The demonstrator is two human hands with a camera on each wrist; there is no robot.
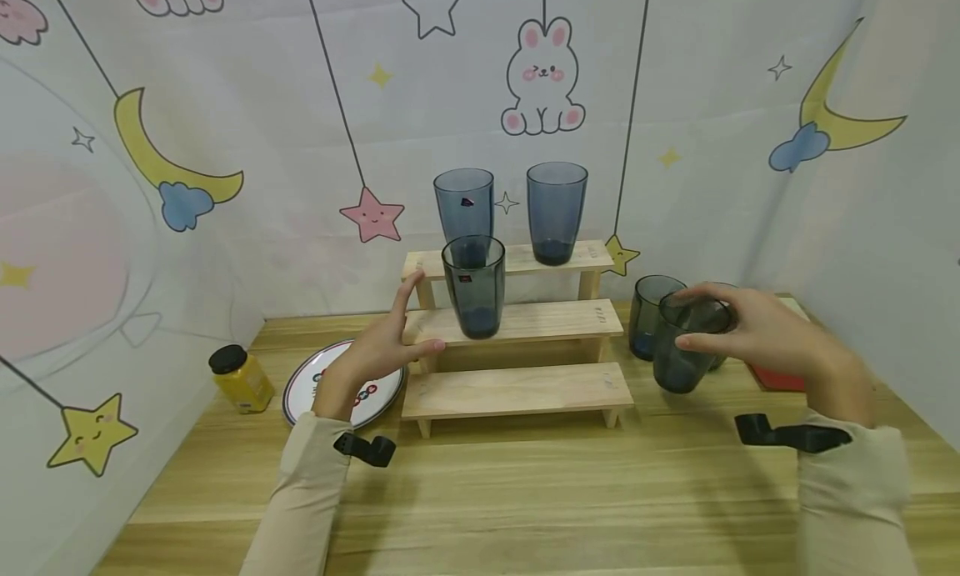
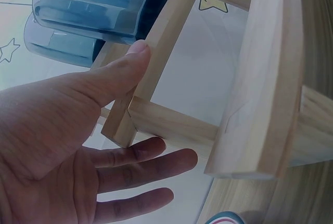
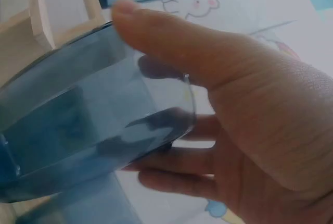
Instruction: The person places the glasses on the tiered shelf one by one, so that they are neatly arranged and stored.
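Note:
My right hand [image 1: 772, 334] grips a dark blue-grey glass tumbler [image 1: 675, 363] near its rim, to the right of the wooden stand. In the right wrist view the thumb and fingers lie on opposite sides of this tumbler [image 3: 67, 114]. My left hand [image 1: 378, 343] holds nothing; its thumb and fingers are spread at the left end of the three-tier wooden stand [image 1: 517, 391]. One tumbler [image 1: 476, 297] stands on the middle step, just right of the left hand. On the top step are two more, a left tumbler [image 1: 463, 201] and a right tumbler [image 1: 557, 213].
Another tumbler [image 1: 643, 313] stands behind the held one, and a further glass is partly hidden by the right hand. A red flat object [image 1: 776, 380] lies beyond the hand. At left are a white plate [image 1: 300, 393] and a yellow jar [image 1: 247, 384] with a black lid.

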